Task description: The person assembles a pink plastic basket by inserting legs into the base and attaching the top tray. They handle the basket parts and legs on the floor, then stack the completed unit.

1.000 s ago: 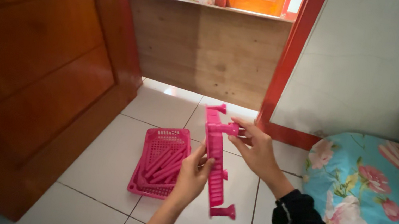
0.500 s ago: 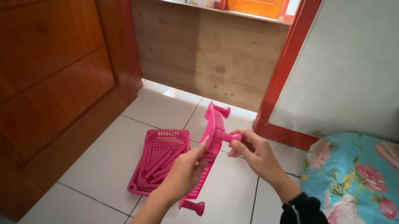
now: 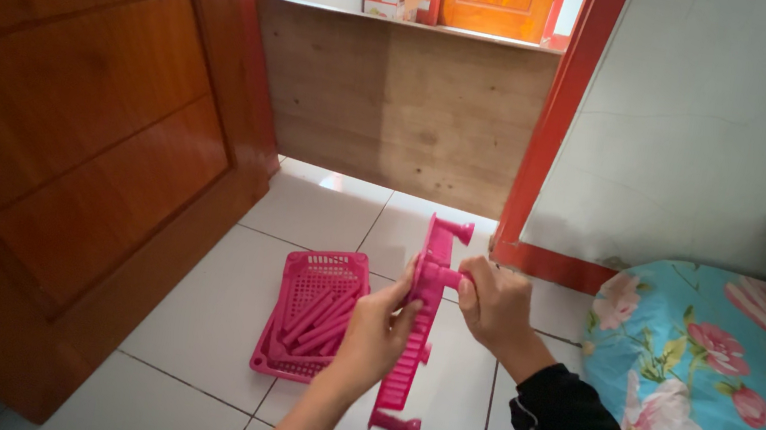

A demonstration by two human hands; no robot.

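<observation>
A person holds a pink slotted plastic shelf panel (image 3: 412, 336) on edge above the white tiled floor (image 3: 207, 310), the left hand (image 3: 375, 335) with fingers curled around its long side. The right hand (image 3: 494, 305) closes its fingers on a short pink peg (image 3: 443, 277) near the panel's upper end. Just left lies a pink perforated plastic basket (image 3: 311, 321) holding loose pink rods.

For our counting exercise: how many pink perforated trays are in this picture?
2. One pink tray is held on edge between the left hand and right hand. The other tray lies flat on the tiled floor, with loose pink tubes in it. No others show.
</observation>
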